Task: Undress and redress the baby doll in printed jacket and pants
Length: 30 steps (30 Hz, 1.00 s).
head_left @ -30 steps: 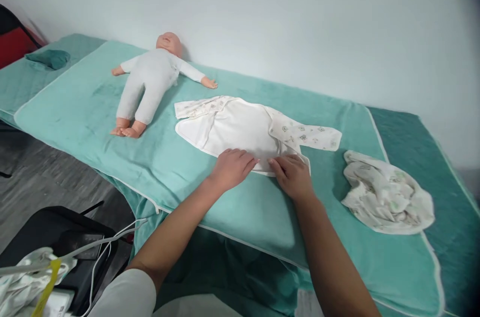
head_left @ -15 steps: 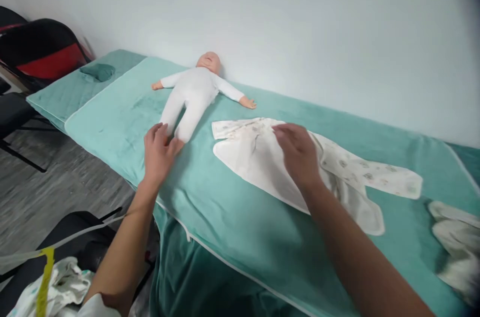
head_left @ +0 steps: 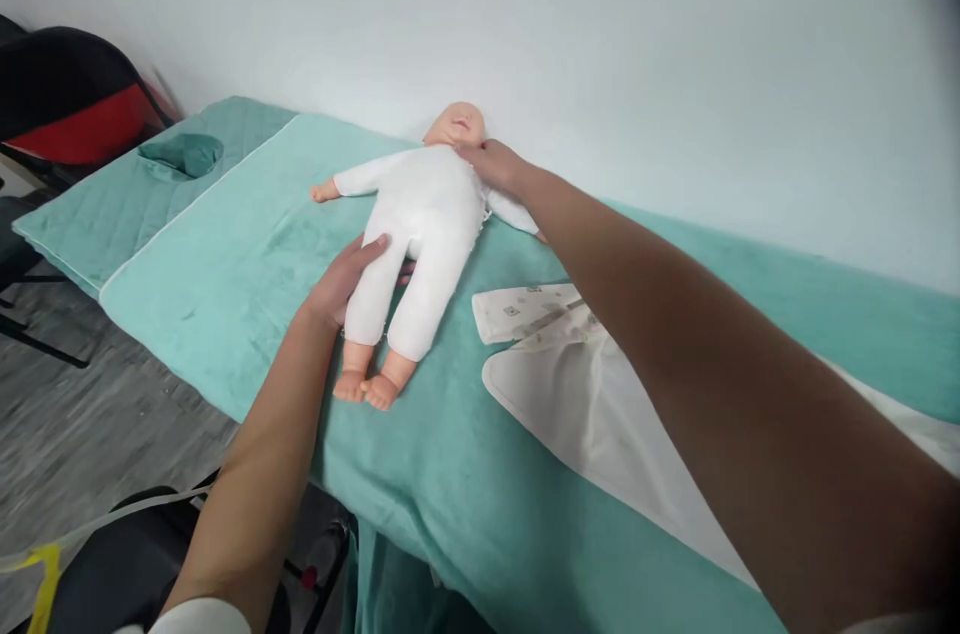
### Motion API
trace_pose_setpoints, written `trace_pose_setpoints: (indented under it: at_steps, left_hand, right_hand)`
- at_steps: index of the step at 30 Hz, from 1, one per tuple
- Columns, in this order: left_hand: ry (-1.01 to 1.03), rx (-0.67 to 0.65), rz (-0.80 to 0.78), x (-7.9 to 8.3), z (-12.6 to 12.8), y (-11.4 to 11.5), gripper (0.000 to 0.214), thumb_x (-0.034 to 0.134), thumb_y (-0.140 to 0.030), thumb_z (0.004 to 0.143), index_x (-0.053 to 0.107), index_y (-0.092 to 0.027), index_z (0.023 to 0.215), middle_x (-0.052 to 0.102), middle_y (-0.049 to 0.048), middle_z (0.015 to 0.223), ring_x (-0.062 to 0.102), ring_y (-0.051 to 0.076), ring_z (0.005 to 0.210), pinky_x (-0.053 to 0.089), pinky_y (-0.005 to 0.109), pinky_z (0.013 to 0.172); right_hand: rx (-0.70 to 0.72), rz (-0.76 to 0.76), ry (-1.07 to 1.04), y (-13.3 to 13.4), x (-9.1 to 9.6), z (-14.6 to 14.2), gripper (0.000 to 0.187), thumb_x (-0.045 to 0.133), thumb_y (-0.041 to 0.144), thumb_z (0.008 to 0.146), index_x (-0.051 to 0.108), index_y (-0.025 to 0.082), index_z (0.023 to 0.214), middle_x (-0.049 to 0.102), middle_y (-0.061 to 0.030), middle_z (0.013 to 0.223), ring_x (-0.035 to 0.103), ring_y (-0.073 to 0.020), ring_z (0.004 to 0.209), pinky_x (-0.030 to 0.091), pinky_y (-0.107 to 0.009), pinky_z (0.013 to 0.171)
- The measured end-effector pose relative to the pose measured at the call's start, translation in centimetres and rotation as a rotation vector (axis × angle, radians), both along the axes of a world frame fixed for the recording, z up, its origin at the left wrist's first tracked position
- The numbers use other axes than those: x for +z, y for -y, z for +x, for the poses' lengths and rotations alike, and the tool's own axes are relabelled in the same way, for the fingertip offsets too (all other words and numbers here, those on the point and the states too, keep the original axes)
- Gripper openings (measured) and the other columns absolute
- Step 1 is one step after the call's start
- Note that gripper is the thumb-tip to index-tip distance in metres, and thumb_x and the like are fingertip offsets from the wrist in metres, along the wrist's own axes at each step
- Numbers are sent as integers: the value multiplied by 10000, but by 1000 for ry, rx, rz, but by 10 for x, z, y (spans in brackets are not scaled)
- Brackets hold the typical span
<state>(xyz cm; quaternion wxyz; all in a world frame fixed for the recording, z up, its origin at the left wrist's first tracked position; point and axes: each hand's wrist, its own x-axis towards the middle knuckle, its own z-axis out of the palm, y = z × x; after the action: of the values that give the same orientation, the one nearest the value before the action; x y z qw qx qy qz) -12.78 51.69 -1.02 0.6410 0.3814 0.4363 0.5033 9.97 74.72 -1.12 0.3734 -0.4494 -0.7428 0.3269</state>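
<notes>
A baby doll [head_left: 427, 204] in a white bodysuit lies on its back on the green bed cover [head_left: 247, 294], arms spread and bare feet toward me. My left hand [head_left: 351, 276] is closed round the doll's thigh, thumb on top, with fingertips showing between the legs. At the doll's neck and shoulder, my right hand [head_left: 491, 164] takes hold, its fingers partly hidden behind the head. A white baby garment [head_left: 600, 394] with a small print lies spread to the right of the doll, partly covered by my right forearm.
A white wall [head_left: 600, 34] runs along the bed's far side. The bed's left end has a face hole [head_left: 182, 157]. Black and red folding chairs [head_left: 82, 104] stand beyond it. Near my left arm are a dark seat [head_left: 127, 564] and a pale tube [head_left: 127, 511] with yellow tape.
My right hand has gone from above the garment to the doll's neck and shoulder. My left hand has moved up from the feet to the thigh. The doll appears nearer and larger.
</notes>
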Motion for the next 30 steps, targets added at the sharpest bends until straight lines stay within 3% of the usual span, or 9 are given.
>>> trace_pose_setpoints:
  at_steps: [2, 6, 11, 15, 20, 25, 28, 30]
  left_hand:
    - [25, 5, 21, 0, 6, 3, 562, 748, -423, 881, 609, -146, 1350, 780, 139, 1149, 780, 284, 983, 653, 452, 920]
    - [30, 26, 82, 13, 29, 31, 579, 753, -369, 875, 581, -199, 1402, 771, 104, 1200, 769, 302, 1068, 657, 451, 933]
    - [56, -41, 83, 34, 87, 89, 663, 751, -355, 871, 518, -234, 1480, 746, 111, 1269, 755, 327, 1116, 665, 475, 919]
    - [120, -172, 33, 34, 155, 137, 758, 791, -320, 821, 492, -267, 1515, 722, 107, 1331, 779, 309, 1034, 679, 427, 841]
    - [166, -322, -19, 18, 236, 180, 817, 795, -311, 802, 459, -299, 1547, 719, 96, 1343, 781, 294, 1015, 669, 399, 797]
    - [184, -331, -43, 0, 281, 198, 841, 784, -298, 790, 439, -301, 1557, 729, 89, 1325, 775, 275, 1001, 657, 407, 810]
    - [167, -289, -43, -9, 289, 200, 816, 778, -330, 811, 442, -303, 1555, 716, 83, 1361, 775, 254, 982, 652, 399, 822]
    - [113, -252, -17, -13, 291, 201, 743, 748, -404, 859, 469, -292, 1538, 717, 80, 1365, 767, 260, 1027, 644, 418, 881]
  right_hand:
    - [46, -92, 15, 13, 17, 3, 580, 634, 658, 917, 577, 170, 1226, 684, -125, 1277, 608, -358, 1301, 478, -599, 1131]
    - [-71, -278, 87, 56, 58, 23, 697, 614, 628, 956, 452, 90, 1370, 539, -198, 1472, 541, -356, 1384, 427, -545, 1201]
    - [-123, -204, 111, 130, 90, 98, 712, 621, 605, 958, 413, 138, 1453, 524, -125, 1509, 528, -325, 1393, 418, -515, 1193]
    - [-278, -176, 174, 201, 88, 193, 738, 669, 651, 901, 450, 189, 1433, 599, -128, 1447, 590, -352, 1310, 450, -588, 1153]
    - [-467, -187, 179, 270, 60, 288, 724, 714, 682, 834, 484, 262, 1376, 677, -138, 1346, 658, -363, 1190, 532, -612, 1034]
    - [-519, -217, 206, 296, 37, 323, 777, 667, 666, 868, 417, 224, 1457, 708, -173, 1297, 689, -344, 1121, 543, -555, 984]
    - [-500, -190, 390, 302, 42, 328, 829, 642, 667, 874, 388, 190, 1503, 740, -195, 1200, 688, -386, 1071, 527, -585, 945]
    - [-465, -76, 567, 304, 55, 323, 773, 611, 656, 895, 442, 178, 1478, 759, -188, 1063, 684, -407, 1003, 508, -610, 916]
